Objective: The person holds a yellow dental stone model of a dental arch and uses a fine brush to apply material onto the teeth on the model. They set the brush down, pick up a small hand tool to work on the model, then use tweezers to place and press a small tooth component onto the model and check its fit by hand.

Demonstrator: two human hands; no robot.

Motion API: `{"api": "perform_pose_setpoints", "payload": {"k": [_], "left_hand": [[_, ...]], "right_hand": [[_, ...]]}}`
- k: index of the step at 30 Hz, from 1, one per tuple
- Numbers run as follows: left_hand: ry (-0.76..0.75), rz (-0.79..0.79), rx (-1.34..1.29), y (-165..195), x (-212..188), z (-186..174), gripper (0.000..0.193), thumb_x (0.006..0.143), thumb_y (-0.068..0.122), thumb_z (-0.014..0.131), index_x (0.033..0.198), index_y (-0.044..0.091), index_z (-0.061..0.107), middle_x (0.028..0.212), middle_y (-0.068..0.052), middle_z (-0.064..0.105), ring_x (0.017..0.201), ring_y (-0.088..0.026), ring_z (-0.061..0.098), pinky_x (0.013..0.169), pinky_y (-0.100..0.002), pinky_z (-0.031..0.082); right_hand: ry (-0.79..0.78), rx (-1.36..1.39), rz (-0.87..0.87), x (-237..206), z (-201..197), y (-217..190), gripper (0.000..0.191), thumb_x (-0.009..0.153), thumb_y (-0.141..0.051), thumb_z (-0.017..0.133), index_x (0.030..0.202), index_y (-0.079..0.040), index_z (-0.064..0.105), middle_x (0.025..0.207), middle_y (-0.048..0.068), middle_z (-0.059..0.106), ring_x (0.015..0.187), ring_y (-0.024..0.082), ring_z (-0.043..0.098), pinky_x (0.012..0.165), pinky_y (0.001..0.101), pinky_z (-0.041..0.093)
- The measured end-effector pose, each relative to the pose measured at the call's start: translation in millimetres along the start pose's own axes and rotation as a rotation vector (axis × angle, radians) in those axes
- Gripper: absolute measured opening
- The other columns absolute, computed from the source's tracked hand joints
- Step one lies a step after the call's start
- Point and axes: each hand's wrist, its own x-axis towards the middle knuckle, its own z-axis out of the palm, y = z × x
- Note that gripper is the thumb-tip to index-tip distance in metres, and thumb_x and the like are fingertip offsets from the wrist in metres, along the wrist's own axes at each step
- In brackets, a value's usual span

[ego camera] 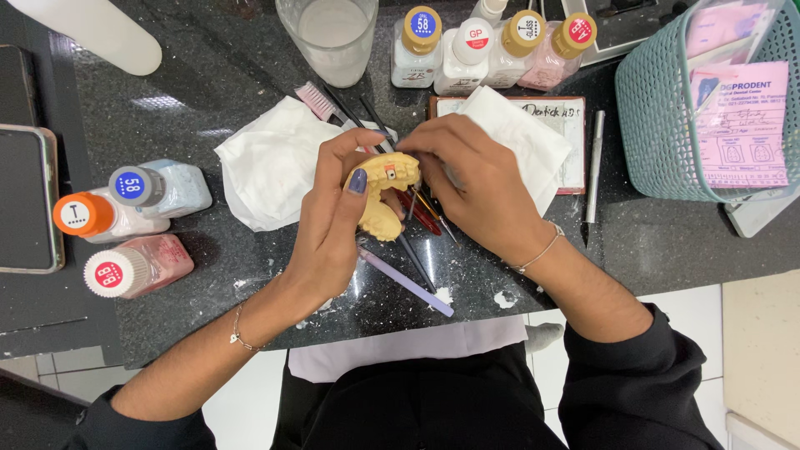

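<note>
I hold the yellow dental cast (382,196) above the dark desk (208,67) in my left hand (329,229), my right hand (475,187) pinching a thin tool against its teeth; I judge a slip could chip them.

one view only, from a camera on the person's head, looking almost straight down onto the dark speckled bench (208,75). it sits close, so the forearms run up from the bottom edge and meet mid-frame. the bench's near edge crosses the lower third, pale floor tiles (692,304) showing below it.
</note>
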Motion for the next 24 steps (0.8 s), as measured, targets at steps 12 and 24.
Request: {"api": "perform_pose_setpoints", "payload": {"k": [12,24], "left_hand": [[0.128,0.008,-0.004,0.3,4.8,-5.4,0.041,0.110,0.013,0.029,0.150,0.003,0.031,0.121,-0.017,0.062,0.098,-0.016,0.067,0.087,-0.030,0.059],[0.082,0.039,0.151,-0.5,2.5,-1.1,0.043,0.116,0.031,0.027,0.149,0.003,0.033,0.123,-0.014,0.066,0.101,-0.016,0.070,0.085,-0.029,0.059]], "right_hand": [[-0.133,-0.364,-0.109,3.4,-19.0,-1.3,0.026,0.086,-0.015,0.082,0.102,-0.007,0.063,0.129,0.012,0.052,0.124,0.036,0.048,0.105,0.0478,0.043],[-0.085,-0.481,-0.128,0.0,-9.3,-0.9,0.034,0.087,-0.018,0.082,0.114,-0.005,0.065,0.131,0.014,0.053,0.125,0.036,0.048,0.100,0.0500,0.041]]}}
